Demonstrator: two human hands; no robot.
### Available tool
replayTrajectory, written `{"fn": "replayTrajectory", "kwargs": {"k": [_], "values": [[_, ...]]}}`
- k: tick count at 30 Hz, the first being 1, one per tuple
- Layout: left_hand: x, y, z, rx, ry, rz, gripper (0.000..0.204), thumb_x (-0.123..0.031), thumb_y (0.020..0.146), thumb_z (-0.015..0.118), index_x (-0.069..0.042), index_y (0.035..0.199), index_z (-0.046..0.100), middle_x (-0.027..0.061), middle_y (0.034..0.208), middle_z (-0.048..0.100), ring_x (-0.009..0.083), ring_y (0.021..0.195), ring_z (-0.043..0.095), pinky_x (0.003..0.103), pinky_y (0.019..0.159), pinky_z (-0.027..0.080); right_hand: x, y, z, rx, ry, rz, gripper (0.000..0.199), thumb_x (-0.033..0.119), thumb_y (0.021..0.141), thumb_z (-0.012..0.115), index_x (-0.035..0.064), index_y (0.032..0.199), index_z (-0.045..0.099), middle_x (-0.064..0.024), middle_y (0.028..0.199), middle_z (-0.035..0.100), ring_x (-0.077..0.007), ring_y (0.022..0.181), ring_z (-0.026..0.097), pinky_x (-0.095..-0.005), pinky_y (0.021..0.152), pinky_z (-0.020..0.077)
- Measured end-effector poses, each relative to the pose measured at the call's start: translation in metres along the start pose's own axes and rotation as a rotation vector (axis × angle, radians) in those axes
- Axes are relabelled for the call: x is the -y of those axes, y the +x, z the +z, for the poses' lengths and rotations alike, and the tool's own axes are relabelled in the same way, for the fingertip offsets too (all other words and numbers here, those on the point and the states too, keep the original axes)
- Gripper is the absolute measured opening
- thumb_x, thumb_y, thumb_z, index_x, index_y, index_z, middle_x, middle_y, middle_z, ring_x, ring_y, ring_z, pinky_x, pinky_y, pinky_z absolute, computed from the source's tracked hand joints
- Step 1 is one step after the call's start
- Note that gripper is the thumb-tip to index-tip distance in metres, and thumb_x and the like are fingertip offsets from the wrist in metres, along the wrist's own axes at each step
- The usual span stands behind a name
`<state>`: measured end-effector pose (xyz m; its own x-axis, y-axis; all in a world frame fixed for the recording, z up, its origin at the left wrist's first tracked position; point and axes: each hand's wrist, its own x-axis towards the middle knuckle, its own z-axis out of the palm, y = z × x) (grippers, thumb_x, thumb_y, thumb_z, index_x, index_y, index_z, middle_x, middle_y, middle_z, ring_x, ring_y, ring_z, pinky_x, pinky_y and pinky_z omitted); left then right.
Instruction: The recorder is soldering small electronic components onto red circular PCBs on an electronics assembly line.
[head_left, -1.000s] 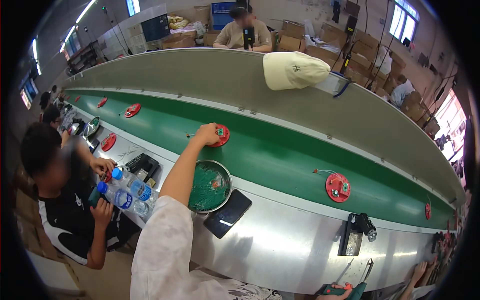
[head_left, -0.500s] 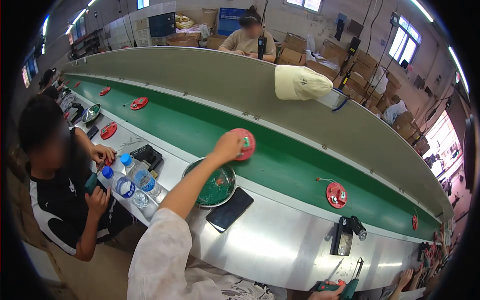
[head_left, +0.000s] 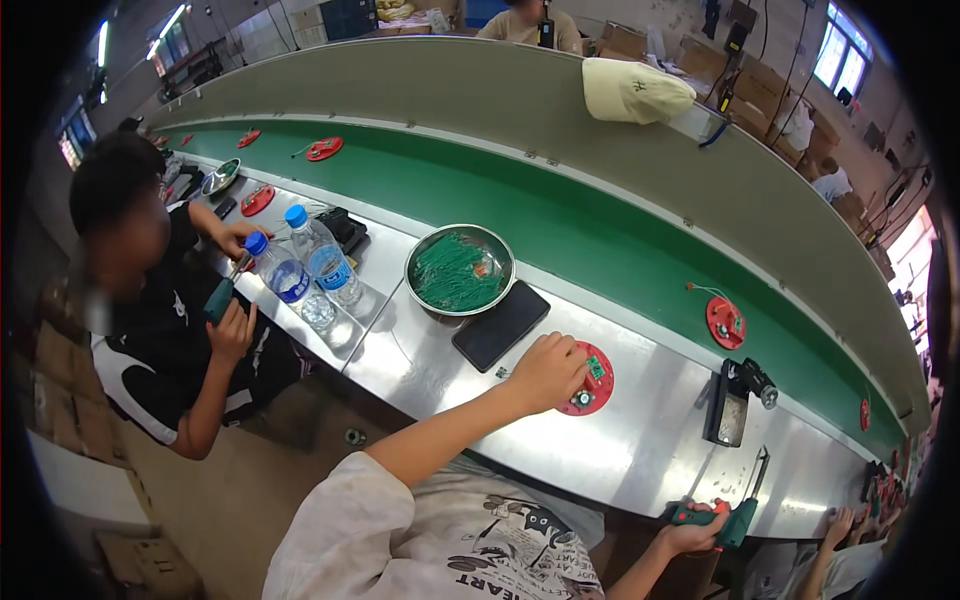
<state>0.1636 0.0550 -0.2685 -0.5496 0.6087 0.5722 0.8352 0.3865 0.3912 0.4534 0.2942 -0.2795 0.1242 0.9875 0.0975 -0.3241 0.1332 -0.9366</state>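
Observation:
My left hand point(head_left: 548, 374) grips the left edge of a round red plate point(head_left: 597, 385) with a small green circuit board on it. The plate is at the steel bench top in front of me; whether it rests there I cannot tell. My right hand point(head_left: 697, 532), at the lower right, is closed around a green soldering gun point(head_left: 738, 525) with red parts, its long tip pointing up and away. Beyond my left hand lies a black phone point(head_left: 500, 325). Touching its upper left end, a steel bowl point(head_left: 511, 262) holds many thin green wires point(head_left: 455, 275).
A black soldering stand point(head_left: 728, 412) stands on the bench at right. Beyond runs a green conveyor belt point(head_left: 620, 255) carrying red plates, one point(head_left: 726, 323) near the stand. Two water bottles point(head_left: 335, 272) stand at left beside a co-worker point(head_left: 180, 320). A cap point(head_left: 635, 90) hangs on the partition.
My left hand has brought the red plate from over the belt back to the bench beside the phone. My right hand still holds the soldering gun. The view has shifted.

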Motion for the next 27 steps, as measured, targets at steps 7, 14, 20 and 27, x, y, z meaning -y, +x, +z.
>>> {"fn": "replayTrajectory", "kwargs": {"k": [7, 14, 20, 27], "values": [[0.007, 0.006, -0.009, 0.042, -0.267, -0.132, 0.017, -0.020, 0.090, 0.071, -0.005, 0.082, 0.072, 0.0114, 0.087, 0.066, 0.0333, 0.088, 0.063, 0.046, 0.081, 0.050, -0.009, 0.007, -0.005, 0.045, -0.001, -0.062, 0.036, 0.029, 0.104, 0.052, -0.0050, 0.112, 0.061, -0.0069, 0.063, 0.055, -0.0189, 0.055, 0.052, -0.0348, 0.059, 0.0492], [0.033, 0.014, -0.023, 0.237, -0.421, -0.127, 0.023, -0.021, 0.085, 0.076, -0.003, 0.074, 0.068, 0.0121, 0.078, 0.065, 0.0316, 0.081, 0.063, 0.043, 0.072, 0.051, -0.013, 0.011, -0.008, 0.010, -0.078, -0.053, 0.037, 0.030, 0.105, 0.051, -0.0039, 0.110, 0.064, -0.0068, 0.062, 0.055, -0.0178, 0.055, 0.052, -0.0314, 0.060, 0.0470], [0.045, 0.020, -0.072, 0.037, -0.394, -0.239, 0.020, -0.020, 0.091, 0.073, 0.000, 0.097, 0.072, 0.0161, 0.087, 0.067, 0.0344, 0.090, 0.065, 0.044, 0.080, 0.052, -0.006, 0.009, 0.005, 0.022, -0.162, -0.018, 0.037, 0.031, 0.106, 0.050, -0.0023, 0.109, 0.064, -0.0065, 0.061, 0.054, -0.0177, 0.055, 0.051, -0.0314, 0.062, 0.0491], [0.136, 0.020, -0.145, -0.217, 0.070, -0.427, 0.022, -0.014, 0.102, 0.059, 0.002, 0.112, 0.069, 0.0216, 0.096, 0.071, 0.0404, 0.089, 0.068, 0.047, 0.081, 0.054, -0.008, 0.011, 0.011, -0.018, -0.195, -0.054, 0.036, 0.027, 0.107, 0.046, -0.0048, 0.110, 0.061, -0.0115, 0.079, 0.060, -0.0173, 0.057, 0.051, -0.0308, 0.059, 0.0478]]}}
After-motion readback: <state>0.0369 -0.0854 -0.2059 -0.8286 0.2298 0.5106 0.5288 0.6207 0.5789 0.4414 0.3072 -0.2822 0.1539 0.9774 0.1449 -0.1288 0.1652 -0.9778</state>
